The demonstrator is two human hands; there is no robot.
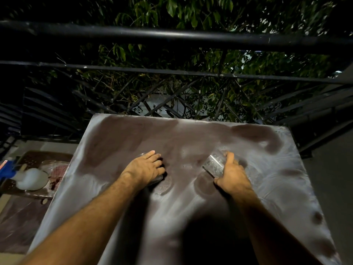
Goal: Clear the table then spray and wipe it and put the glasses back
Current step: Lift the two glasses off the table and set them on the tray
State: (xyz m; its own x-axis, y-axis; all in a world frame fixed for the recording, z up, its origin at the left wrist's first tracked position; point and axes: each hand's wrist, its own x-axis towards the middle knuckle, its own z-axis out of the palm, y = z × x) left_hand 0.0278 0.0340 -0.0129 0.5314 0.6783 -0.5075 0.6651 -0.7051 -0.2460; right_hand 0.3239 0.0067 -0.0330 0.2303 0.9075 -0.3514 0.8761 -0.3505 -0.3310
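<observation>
Right glass: a clear patterned glass [214, 165] was tilted, gripped from its side by the right hand [232, 174]; whether anything was inside could not be told.
Left glass: a second glass [155, 178] sat mostly hidden under the left hand [146, 169], only a bit of rim and base showing; contents could not be told.
Left hand: fingers curled down over the top of that glass, wrapped around it, low on the counter [191, 207].
Right hand: clenched around its glass, thumb up along the side, the glass's base near the counter surface.
Counter: dark brown and square, streaked with pale hazy smears all around both hands; both glasses were near its middle, well apart from each other.
Beyond the hands: a black metal railing [172, 37] with green leaves [191, 12] behind it, in darkness.
Left of the left hand: lower down, a brown tray [34, 188] held a white object [31, 178], too blurred to name.
Writing: none readable.
</observation>
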